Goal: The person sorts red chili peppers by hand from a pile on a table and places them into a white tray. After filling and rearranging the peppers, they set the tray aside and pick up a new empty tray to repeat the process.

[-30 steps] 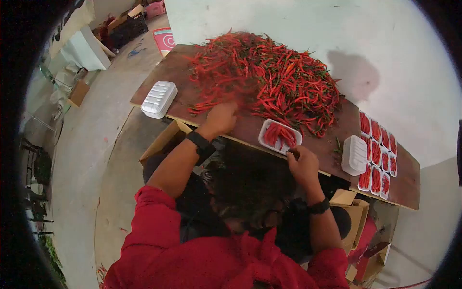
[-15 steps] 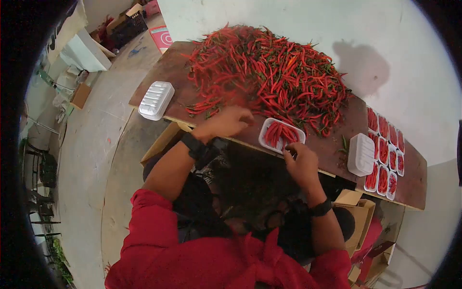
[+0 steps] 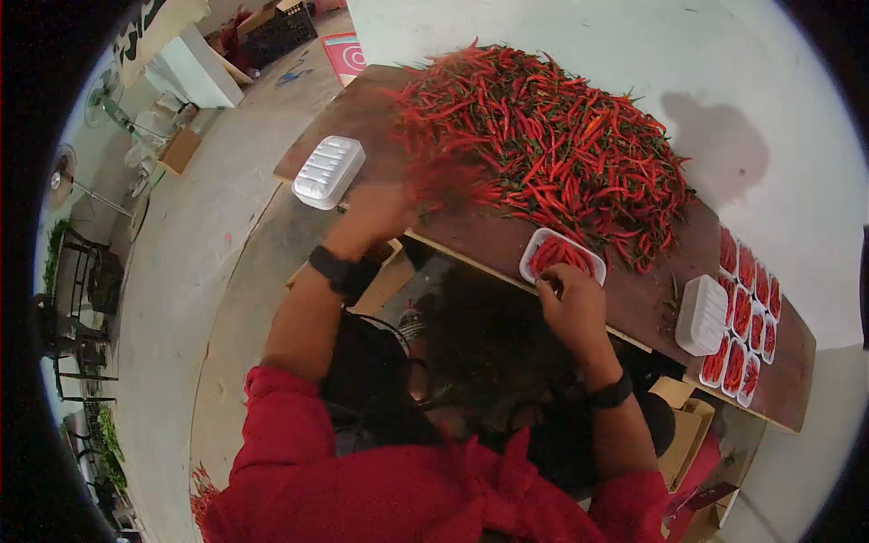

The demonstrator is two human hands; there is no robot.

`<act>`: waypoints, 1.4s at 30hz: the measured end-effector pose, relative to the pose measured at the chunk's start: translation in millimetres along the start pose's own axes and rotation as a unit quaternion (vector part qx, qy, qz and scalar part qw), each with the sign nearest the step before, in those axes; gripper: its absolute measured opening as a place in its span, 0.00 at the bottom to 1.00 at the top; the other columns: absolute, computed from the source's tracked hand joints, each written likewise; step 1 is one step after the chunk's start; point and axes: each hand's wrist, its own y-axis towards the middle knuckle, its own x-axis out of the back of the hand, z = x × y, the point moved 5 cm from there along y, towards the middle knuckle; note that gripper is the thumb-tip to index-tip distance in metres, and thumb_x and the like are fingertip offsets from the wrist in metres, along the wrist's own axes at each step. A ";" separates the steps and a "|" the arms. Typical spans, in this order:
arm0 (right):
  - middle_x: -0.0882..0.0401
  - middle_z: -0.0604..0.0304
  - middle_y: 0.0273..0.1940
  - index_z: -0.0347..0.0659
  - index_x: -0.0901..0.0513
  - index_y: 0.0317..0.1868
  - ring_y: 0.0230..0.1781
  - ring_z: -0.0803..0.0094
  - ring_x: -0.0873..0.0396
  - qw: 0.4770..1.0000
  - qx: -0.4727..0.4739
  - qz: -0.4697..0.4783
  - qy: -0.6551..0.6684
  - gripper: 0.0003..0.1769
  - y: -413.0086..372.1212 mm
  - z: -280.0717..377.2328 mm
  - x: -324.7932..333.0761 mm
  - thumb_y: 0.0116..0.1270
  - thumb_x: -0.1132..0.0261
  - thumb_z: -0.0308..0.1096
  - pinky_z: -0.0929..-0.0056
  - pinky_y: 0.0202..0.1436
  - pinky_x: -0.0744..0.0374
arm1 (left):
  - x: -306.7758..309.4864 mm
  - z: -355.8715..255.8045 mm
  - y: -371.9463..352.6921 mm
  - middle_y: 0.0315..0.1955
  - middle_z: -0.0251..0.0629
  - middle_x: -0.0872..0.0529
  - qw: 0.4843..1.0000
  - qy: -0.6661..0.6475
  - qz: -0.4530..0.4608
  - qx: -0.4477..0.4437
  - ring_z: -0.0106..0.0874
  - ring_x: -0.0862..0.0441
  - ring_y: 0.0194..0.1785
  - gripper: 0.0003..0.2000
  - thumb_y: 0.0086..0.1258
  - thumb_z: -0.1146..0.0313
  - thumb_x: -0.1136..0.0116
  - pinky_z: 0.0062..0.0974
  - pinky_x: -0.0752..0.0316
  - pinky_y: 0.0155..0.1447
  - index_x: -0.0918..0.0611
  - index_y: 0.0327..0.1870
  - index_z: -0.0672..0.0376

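Note:
A large heap of red chillies with green stems covers the middle of the brown table. In front of the heap, a white tray holds some red chillies. My right hand is at the tray's near edge, its fingers curled together; whatever they pinch is too small to make out. My left hand is smeared by motion at the table's front edge, left of the heap's loose chillies, and its fingers cannot be read.
A stack of white trays stands at the table's left end, another stack at the right. Beyond it lie several filled trays in rows. Cardboard boxes sit below the table at right. A wall rises behind.
My left hand has moved left, away from the filled tray. My right hand has come over the tray's near edge. The whole view has shifted a little.

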 end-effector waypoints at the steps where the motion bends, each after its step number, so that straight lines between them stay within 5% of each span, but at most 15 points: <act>1: 0.19 0.49 0.37 0.38 0.18 0.37 0.39 0.52 0.21 1.000 0.000 0.000 -0.001 0.11 0.2 1.0 -0.2 0.58 0.38 0.36 0.58 0.44 0.24 | -0.1 -10.2 7.2 0.29 0.45 0.18 1.000 -0.002 -0.025 0.008 0.47 0.20 0.34 0.08 0.54 0.64 0.43 0.45 0.26 0.36 0.17 0.33 0.55; 3: 0.19 0.48 0.36 0.38 0.18 0.37 0.38 0.51 0.20 1.000 0.009 0.008 -0.003 0.11 -0.1 3.8 0.2 0.58 0.37 0.36 0.58 0.44 0.24 | -1.7 -21.0 17.7 0.29 0.45 0.17 0.998 -0.008 -0.052 0.014 0.47 0.20 0.34 0.08 0.55 0.64 0.44 0.46 0.26 0.36 0.18 0.33 0.55; 8: 0.18 0.51 0.31 0.37 0.18 0.36 0.30 0.58 0.19 0.998 0.017 -0.048 -0.031 0.09 -10.2 -10.1 7.9 0.56 0.35 0.32 0.65 0.35 0.23 | -20.8 -23.8 38.7 0.34 0.45 0.15 0.993 0.048 0.081 0.072 0.44 0.17 0.40 0.12 0.58 0.60 0.42 0.43 0.23 0.41 0.16 0.35 0.57; 12: 0.18 0.51 0.32 0.37 0.19 0.35 0.30 0.57 0.19 0.997 0.016 -0.062 -0.032 0.09 -12.2 -16.3 11.3 0.55 0.35 0.31 0.65 0.35 0.23 | -4.3 -17.4 32.1 0.30 0.47 0.17 0.997 0.042 0.036 0.054 0.47 0.19 0.36 0.10 0.51 0.67 0.43 0.46 0.25 0.38 0.18 0.33 0.59; 18: 0.19 0.52 0.33 0.37 0.19 0.37 0.32 0.58 0.20 0.997 0.057 -0.043 -0.024 0.09 -0.2 -8.7 -2.7 0.55 0.34 0.30 0.66 0.36 0.23 | 42.1 -8.0 8.1 0.30 0.47 0.17 0.994 -0.105 0.030 -0.026 0.47 0.19 0.35 0.11 0.56 0.66 0.43 0.39 0.26 0.39 0.19 0.36 0.63; 20: 0.19 0.50 0.34 0.38 0.19 0.38 0.35 0.54 0.20 0.998 0.049 -0.028 -0.011 0.10 1.5 -4.2 -5.2 0.56 0.35 0.33 0.61 0.40 0.24 | 48.6 -25.0 0.9 0.30 0.46 0.17 0.977 -0.172 0.113 -0.045 0.43 0.19 0.33 0.12 0.58 0.64 0.41 0.37 0.26 0.38 0.18 0.37 0.63; 26: 0.20 0.50 0.35 0.40 0.19 0.41 0.38 0.50 0.22 0.997 0.076 0.000 0.030 0.13 -7.1 9.0 -16.9 0.56 0.36 0.35 0.56 0.43 0.26 | 29.8 -90.7 -7.6 0.27 0.45 0.17 0.933 -0.268 0.145 -0.189 0.36 0.19 0.31 0.09 0.59 0.68 0.41 0.33 0.26 0.36 0.19 0.36 0.63; 40: 0.23 0.49 0.34 0.41 0.21 0.38 0.36 0.48 0.24 0.997 0.079 0.004 0.019 0.11 -24.5 0.2 -15.7 0.55 0.35 0.35 0.53 0.38 0.27 | -18.1 -128.3 1.0 0.27 0.45 0.18 0.906 -0.243 0.205 -0.281 0.43 0.20 0.33 0.08 0.58 0.67 0.42 0.37 0.28 0.37 0.20 0.36 0.60; 42: 0.22 0.52 0.33 0.39 0.20 0.36 0.34 0.52 0.23 0.996 0.091 0.014 -0.002 0.09 -26.5 0.0 -15.9 0.53 0.34 0.30 0.60 0.37 0.25 | -22.7 -133.2 0.5 0.28 0.45 0.18 0.901 -0.250 0.224 -0.276 0.43 0.20 0.34 0.08 0.58 0.66 0.42 0.38 0.27 0.37 0.20 0.36 0.59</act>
